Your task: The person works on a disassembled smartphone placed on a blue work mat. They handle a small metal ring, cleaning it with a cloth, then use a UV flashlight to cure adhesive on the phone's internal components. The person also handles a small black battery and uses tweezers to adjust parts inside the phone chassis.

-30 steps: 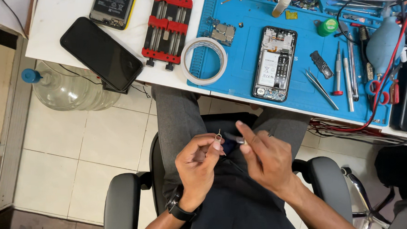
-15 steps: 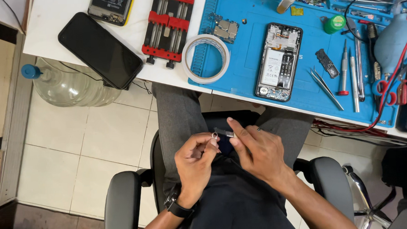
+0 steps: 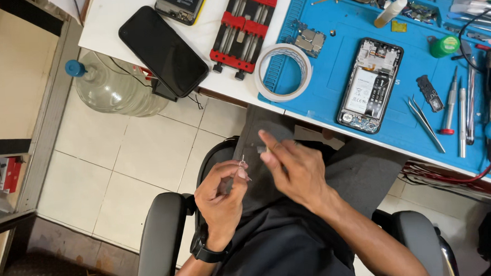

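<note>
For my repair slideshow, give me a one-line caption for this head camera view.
Seated at a repair bench, left hand pinches a tiny part beside right hand.

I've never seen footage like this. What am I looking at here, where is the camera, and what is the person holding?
The one picture comes from a camera worn on a person's head, looking down at their lap and a workbench. No machine is involved, only two bare hands. The left hand, with a dark watch at the wrist, pinches a tiny thin metal part between its fingertips. The right hand is raised beside it, with something very small at its fingertips, too small to tell what.

On the bench lies a blue work mat. On it rests an opened phone with its insides showing, tweezers and screwdrivers to the right. A roll of white tape lies at the mat's edge, with a red clamp holder and a black phone on the white table. A clear water jug lies on the tiled floor.
</note>
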